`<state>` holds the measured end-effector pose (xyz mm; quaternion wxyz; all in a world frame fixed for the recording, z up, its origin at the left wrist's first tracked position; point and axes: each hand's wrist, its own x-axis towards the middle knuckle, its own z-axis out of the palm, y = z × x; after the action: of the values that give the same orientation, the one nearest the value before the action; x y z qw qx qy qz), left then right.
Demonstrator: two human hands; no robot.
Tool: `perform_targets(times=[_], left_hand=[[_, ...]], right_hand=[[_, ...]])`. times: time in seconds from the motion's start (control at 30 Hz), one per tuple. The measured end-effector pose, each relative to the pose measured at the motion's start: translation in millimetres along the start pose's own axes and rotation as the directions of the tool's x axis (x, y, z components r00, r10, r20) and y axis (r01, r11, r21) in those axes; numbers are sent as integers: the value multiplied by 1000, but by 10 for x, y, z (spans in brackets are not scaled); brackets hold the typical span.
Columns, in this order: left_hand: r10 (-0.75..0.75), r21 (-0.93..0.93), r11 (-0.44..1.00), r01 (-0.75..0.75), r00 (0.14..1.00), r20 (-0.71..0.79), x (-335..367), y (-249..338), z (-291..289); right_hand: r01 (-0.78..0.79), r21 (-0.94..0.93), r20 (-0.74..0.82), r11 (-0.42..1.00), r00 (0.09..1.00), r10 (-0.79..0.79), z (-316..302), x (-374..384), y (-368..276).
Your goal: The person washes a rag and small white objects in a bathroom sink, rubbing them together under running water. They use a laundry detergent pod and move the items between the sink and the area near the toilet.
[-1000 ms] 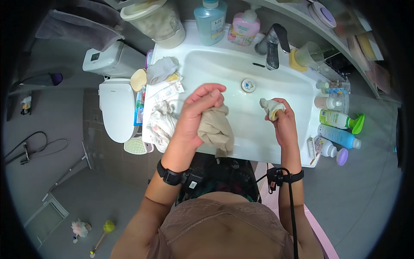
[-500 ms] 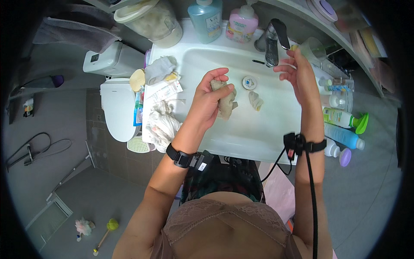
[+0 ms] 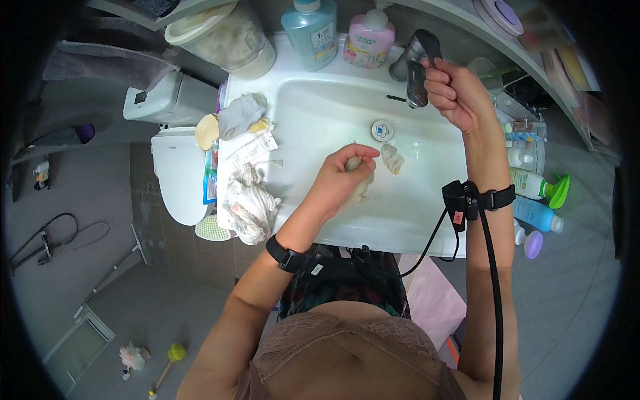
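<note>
Over the white sink [image 3: 320, 113], my left hand [image 3: 340, 179] is closed around a crumpled beige sock [image 3: 361, 193], mostly hidden under the fingers. A second small beige sock [image 3: 392, 160] lies in the basin just right of that hand, below the round white drain plug [image 3: 382, 131]. My right hand [image 3: 460, 97] is up at the chrome faucet [image 3: 417, 83], its fingers curled around the lever handle [image 3: 430, 45]. I cannot make out any water running from the spout.
Along the back rim stand a lidded tub [image 3: 230, 43], a blue bottle [image 3: 312, 37] and a pink pump bottle [image 3: 369, 40]. On the left ledge lie a grey sock [image 3: 241, 115] and a white wet cloth [image 3: 250, 207]. Several bottles, one green-nozzled [image 3: 557, 191], line the right side.
My right hand has moved from beside the faucet onto its lever, fingers closing. My left hand has moved lower and right with its sock, turning over so its back faces up.
</note>
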<state>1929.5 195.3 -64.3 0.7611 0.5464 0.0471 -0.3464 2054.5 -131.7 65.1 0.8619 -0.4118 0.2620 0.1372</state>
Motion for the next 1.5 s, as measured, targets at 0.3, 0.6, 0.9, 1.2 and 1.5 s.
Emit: perform_targets(times=[0.3,0.6,0.9,1.2,1.5], left_hand=[[-66,15,998,68,992,-106,-318,-589,-531],[-17,76,997,25,995,-96,-872,-864,-882],[3,358,924,-132,941,339,-1269,-1179,492],[-195,273,962,34,786,587,-1454,-1669,1414],[-50,357,915,-187,826,562,-1614,-1643,1148]], right_hand=[[-21,57,60,998,998,17,-215,239,35],[-76,167,74,983,995,64,-239,145,468],[82,114,28,990,996,-85,-266,-855,1208],[122,37,-14,992,992,-122,-1036,-1910,1784],[136,-801,-31,584,963,-266,-2502,-3030,2137]])
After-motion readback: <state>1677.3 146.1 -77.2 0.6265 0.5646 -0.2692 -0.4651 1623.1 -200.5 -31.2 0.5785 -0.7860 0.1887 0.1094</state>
